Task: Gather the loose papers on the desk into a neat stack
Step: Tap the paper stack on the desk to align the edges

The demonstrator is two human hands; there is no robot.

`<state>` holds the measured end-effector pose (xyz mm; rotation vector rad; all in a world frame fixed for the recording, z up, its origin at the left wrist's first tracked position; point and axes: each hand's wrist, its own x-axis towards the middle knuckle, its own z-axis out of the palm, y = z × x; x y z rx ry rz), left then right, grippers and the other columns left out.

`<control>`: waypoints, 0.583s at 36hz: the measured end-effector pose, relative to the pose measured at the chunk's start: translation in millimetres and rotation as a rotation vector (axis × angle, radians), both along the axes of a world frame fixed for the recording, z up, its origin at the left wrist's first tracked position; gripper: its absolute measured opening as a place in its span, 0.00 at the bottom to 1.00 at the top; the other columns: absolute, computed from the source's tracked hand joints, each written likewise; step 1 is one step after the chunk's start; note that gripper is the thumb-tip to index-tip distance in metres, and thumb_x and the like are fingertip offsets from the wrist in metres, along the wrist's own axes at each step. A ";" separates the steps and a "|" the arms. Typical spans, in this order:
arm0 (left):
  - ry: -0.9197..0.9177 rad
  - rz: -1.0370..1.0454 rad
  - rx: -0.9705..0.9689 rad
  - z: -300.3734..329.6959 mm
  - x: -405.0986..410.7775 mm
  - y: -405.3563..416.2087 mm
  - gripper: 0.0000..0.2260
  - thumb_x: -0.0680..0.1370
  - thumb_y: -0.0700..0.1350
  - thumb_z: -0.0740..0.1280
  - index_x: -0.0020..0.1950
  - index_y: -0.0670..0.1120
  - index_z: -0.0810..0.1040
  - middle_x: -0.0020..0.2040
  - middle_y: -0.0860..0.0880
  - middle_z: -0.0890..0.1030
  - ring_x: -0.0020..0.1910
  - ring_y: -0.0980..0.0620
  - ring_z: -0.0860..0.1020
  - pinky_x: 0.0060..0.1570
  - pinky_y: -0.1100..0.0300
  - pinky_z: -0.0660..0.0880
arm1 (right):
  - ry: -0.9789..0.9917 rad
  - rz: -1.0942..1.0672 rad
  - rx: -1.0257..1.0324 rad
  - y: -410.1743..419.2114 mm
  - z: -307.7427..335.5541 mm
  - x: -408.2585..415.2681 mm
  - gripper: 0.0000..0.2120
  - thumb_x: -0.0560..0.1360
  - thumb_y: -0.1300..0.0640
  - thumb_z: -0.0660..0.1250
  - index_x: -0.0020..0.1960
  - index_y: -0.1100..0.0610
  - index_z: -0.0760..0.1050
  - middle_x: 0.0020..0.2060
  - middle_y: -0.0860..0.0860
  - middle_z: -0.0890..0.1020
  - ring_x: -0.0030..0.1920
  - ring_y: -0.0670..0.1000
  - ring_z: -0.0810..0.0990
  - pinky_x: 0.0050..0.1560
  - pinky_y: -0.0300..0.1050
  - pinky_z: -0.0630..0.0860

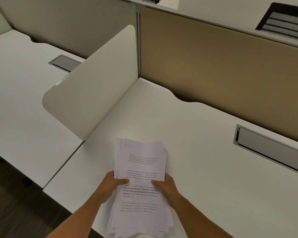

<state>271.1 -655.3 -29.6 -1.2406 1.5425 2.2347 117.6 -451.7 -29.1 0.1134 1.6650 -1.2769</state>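
Note:
A stack of white printed papers (141, 169) is held above the near part of the white desk (205, 152). The sheets are slightly fanned, with edges uneven at the top left and at the bottom. My left hand (113, 186) grips the stack's left edge, thumb lying on the top sheet. My right hand (165, 185) grips the right edge the same way, thumb on top. The fingers of both hands are hidden under the sheets.
A white rounded divider panel (93, 86) rises to the left of the desk. A tan partition (222, 66) runs along the back. A grey cable tray slot (268, 150) sits at the right. A neighbouring desk (21, 100) lies on the left, dark floor below.

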 end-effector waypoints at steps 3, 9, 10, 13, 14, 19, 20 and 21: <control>0.031 -0.028 0.017 13.2 -6.2 -1.8 0.28 0.65 0.41 0.81 0.63 0.42 0.79 0.56 0.43 0.86 0.53 0.40 0.85 0.49 0.46 0.83 | -0.007 -0.077 -0.058 5.5 7.1 -5.9 0.17 0.71 0.61 0.76 0.59 0.50 0.81 0.51 0.48 0.88 0.51 0.50 0.87 0.51 0.45 0.84; 0.151 -0.160 0.051 47.7 -15.0 -6.7 0.25 0.67 0.39 0.80 0.63 0.43 0.80 0.59 0.38 0.83 0.57 0.35 0.82 0.53 0.39 0.81 | -0.068 -0.113 -0.230 34.7 26.6 -28.8 0.31 0.63 0.52 0.83 0.64 0.55 0.79 0.59 0.54 0.85 0.58 0.56 0.85 0.58 0.54 0.82; 0.172 -0.192 0.049 53.6 -16.8 -6.3 0.24 0.68 0.39 0.80 0.63 0.44 0.81 0.60 0.38 0.83 0.58 0.34 0.82 0.53 0.39 0.81 | -0.073 -0.096 -0.259 40.4 29.4 -31.1 0.31 0.65 0.53 0.82 0.66 0.55 0.78 0.60 0.55 0.84 0.60 0.58 0.83 0.62 0.57 0.80; 0.212 -0.282 0.019 72.6 -24.1 2.2 0.22 0.68 0.40 0.80 0.61 0.49 0.82 0.60 0.40 0.83 0.58 0.37 0.82 0.51 0.43 0.82 | -0.070 -0.080 -0.322 59.0 36.8 -35.5 0.30 0.69 0.57 0.80 0.68 0.54 0.75 0.63 0.55 0.83 0.63 0.59 0.81 0.65 0.62 0.76; 0.218 -0.308 0.002 78.8 -27.3 7.1 0.22 0.68 0.42 0.80 0.61 0.50 0.82 0.59 0.41 0.83 0.58 0.38 0.82 0.51 0.44 0.82 | -0.058 -0.085 -0.337 65.7 39.8 -36.6 0.30 0.69 0.58 0.80 0.68 0.55 0.75 0.63 0.56 0.82 0.63 0.60 0.81 0.64 0.63 0.77; 0.227 -0.349 -0.086 96.8 -42.1 33.6 0.20 0.67 0.45 0.80 0.57 0.54 0.83 0.56 0.45 0.85 0.56 0.43 0.84 0.48 0.50 0.83 | 0.052 -0.156 -0.355 98.8 59.1 -39.7 0.26 0.67 0.61 0.82 0.63 0.57 0.80 0.60 0.59 0.84 0.60 0.62 0.83 0.55 0.58 0.82; 0.236 -0.343 -0.103 98.9 -44.9 39.6 0.19 0.67 0.45 0.80 0.56 0.54 0.84 0.56 0.46 0.85 0.55 0.43 0.84 0.48 0.50 0.83 | 0.083 -0.175 -0.349 106.1 62.9 -39.7 0.24 0.66 0.60 0.82 0.61 0.56 0.82 0.59 0.59 0.84 0.59 0.61 0.84 0.53 0.56 0.83; 0.246 -0.335 -0.125 100.8 -48.3 46.5 0.18 0.67 0.46 0.80 0.55 0.55 0.84 0.55 0.46 0.86 0.54 0.44 0.84 0.47 0.50 0.84 | 0.121 -0.199 -0.338 114.0 67.3 -39.5 0.23 0.65 0.59 0.83 0.59 0.56 0.83 0.58 0.58 0.85 0.57 0.60 0.85 0.51 0.54 0.83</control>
